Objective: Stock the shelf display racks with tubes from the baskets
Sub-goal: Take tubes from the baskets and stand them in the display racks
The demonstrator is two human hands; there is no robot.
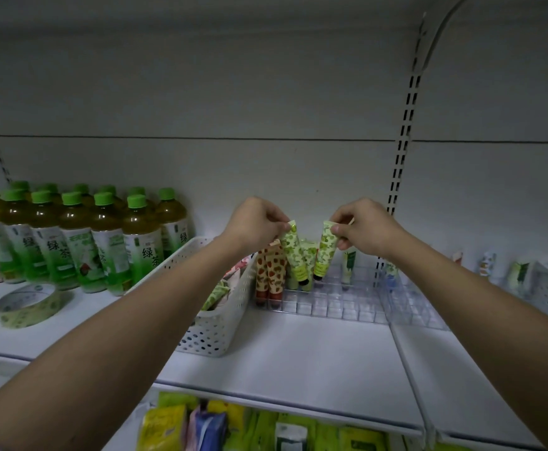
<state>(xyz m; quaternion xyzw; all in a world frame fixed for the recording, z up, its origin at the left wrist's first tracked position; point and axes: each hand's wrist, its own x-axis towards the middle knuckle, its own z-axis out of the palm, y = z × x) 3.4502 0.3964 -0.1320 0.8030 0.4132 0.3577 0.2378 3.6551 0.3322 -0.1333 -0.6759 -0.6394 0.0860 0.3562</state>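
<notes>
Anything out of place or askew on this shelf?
One oddity: a loose roll of green-printed tape lies flat on the white shelf before the green-capped tea bottles, among stock. The two green-patterned tubes lean only because hands hold them.

I count two green tubes in my fingers, two orange-patterned tubes racked, one tape roll.

Dim light; white shelf, grey back panel (slotted uprights).

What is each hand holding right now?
Left hand: pinching the crimped top of a green tube.
Right hand: pinching the top of another green tube.
</notes>
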